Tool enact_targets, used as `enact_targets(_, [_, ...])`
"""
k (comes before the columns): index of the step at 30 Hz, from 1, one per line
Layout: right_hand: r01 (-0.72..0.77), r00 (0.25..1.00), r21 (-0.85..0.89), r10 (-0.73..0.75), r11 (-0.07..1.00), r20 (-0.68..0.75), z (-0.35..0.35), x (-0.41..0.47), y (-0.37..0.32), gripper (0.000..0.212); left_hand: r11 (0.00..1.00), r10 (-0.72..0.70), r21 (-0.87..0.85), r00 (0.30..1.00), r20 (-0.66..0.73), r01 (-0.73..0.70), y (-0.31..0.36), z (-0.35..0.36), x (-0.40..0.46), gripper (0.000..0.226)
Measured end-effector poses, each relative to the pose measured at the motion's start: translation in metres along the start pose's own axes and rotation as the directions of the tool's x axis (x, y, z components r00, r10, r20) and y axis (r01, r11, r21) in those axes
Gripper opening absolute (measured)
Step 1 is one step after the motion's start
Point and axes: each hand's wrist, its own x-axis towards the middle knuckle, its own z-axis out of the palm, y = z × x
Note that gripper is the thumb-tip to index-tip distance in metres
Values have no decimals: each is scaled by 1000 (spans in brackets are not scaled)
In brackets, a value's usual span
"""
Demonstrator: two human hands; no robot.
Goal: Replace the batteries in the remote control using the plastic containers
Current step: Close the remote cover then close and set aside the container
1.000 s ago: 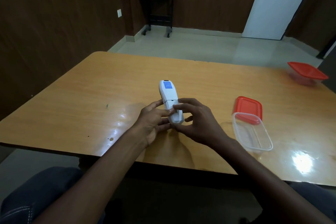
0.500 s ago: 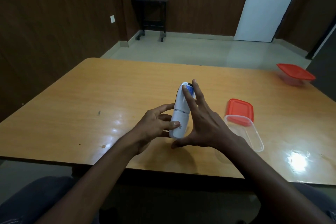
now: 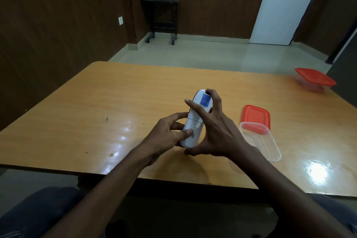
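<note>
A white remote control [image 3: 193, 131] with a blue label near its top is held tilted above the wooden table [image 3: 96, 112], back side towards me. My left hand [image 3: 166, 137] grips its lower end, thumb pressed on the back cover. My right hand [image 3: 214, 131] holds it from the right, fingers spread along its upper part and thumb under its bottom end. An open clear plastic container [image 3: 268, 145] lies just right of my hands, resting partly on its red lid [image 3: 256, 117]. No batteries are visible.
A second clear container with a red lid [image 3: 314, 79] on it stands at the table's far right corner. Beyond the table are a tiled floor, a small black side table [image 3: 160, 17] and a white door [image 3: 284, 6].
The remote has been lifted from lying flat on the table to a tilted hold. My right hand moved from its lower end to spread along its upper part.
</note>
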Motion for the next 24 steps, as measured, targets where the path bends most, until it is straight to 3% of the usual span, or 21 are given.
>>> enact_targets(7, [-22,999,24,23,999,-42,-7,1,-9,101,999,48,-14,998,-27,-48,1,1,0,46])
enact_targets(12, [-31,996,47,35,998,-88,-8,2,-13,100,998,53,-26,997,-52,-54,2,1,0,47])
enact_targets(16, [-26,999,75,29,997,-41,-1,0,-6,105,996,-1,-93,998,-69,-5,-1,4,-1,49])
enact_targets(21, [-25,999,247,16,969,41,11,1,-3,102,972,-84,-230,983,-161,45,-2,6,2,49])
enact_targets(24, [-93,995,420,74,903,62,16,2,-14,93,930,-171,-354,968,-184,97,1,7,2,38])
